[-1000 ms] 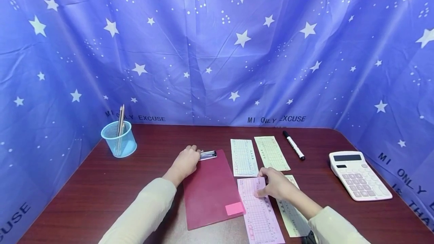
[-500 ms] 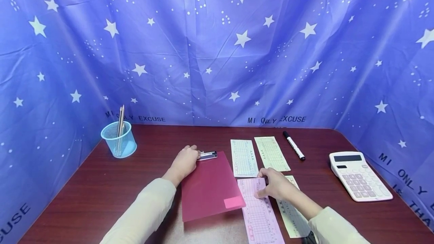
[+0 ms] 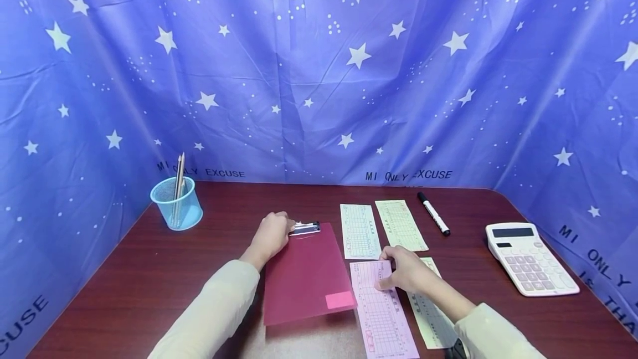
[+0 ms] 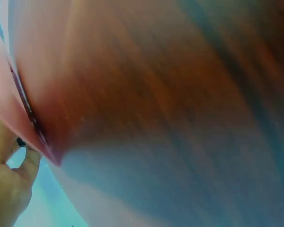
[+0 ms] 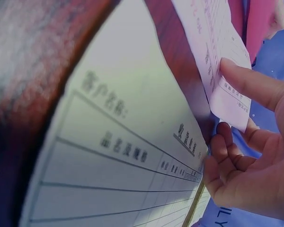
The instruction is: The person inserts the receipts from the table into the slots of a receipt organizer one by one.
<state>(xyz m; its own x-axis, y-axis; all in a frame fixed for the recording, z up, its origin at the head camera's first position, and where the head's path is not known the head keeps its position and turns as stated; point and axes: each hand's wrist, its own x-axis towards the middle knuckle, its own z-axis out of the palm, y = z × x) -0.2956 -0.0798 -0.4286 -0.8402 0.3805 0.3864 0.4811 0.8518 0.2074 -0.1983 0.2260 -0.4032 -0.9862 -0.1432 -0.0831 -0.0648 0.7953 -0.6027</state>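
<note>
Cup [image 3: 186, 212] with pencils [image 3: 179, 181] near far left corner of the surface [image 3: 99, 292]. Left hand [image 3: 269, 237]: grip grasping the folder [image 3: 309, 278] at its far end, beside the clip [image 3: 305, 229]; fingertips hidden, can't tell if they press the clip. Folder sits mid-surface, long axis roughly square to the far edge, clip end toward that edge, label [image 3: 340, 299] at its near right corner. Near end looks raised off the surface. I'd expect it light, cover flexible and a bit slick, sagging when held from one end; best hold is the clip end, where it should be stiffest. White slip [image 3: 360, 231] right of the folder, toward far edge. Pink slip [image 3: 384, 314] nearer, just beside the folder's right side; long axis leans, far end slightly toward far left corner. Thin paper: nearly weightless, limp, should crease or tear if yanked; take a flat pinch at a corner. Right hand [image 3: 406, 270] has that: grip pinching the slip's far right corner, thumb on top, finger under. Far green slip [image 3: 401, 225] beyond that hand, near green slip [image 3: 432, 320] partly under the forearm. Marker [image 3: 433, 214] toward far edge, calculator [image 3: 530, 262] by right edge.
</note>
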